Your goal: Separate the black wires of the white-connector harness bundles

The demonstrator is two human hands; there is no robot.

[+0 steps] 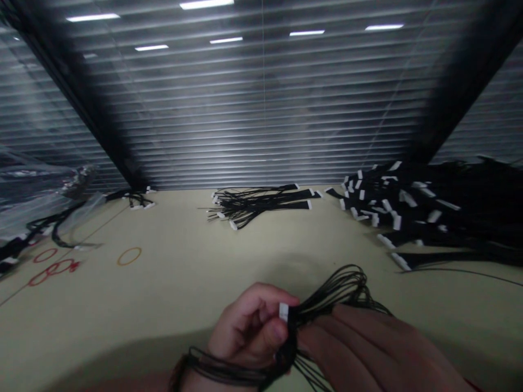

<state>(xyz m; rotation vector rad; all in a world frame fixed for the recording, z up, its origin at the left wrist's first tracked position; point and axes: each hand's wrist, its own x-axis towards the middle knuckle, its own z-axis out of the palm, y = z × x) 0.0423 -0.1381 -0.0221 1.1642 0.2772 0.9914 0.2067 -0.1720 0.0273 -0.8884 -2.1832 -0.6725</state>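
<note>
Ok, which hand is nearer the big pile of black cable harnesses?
Right hand, below and left of the harness pile. Left hand is farther, further left, pinching a white connector.

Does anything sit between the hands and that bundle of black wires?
Nothing visible does. The left hand pinches a white connector at the end of the black wire bundle, and the right hand lies directly against the wires.

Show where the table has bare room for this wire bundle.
Bare tabletop lies between the orange ring mark and the middle bunch of black wires. Crowded: the right, with its big pile of white-ended cables, and the far left by the plastic sheet.
</note>
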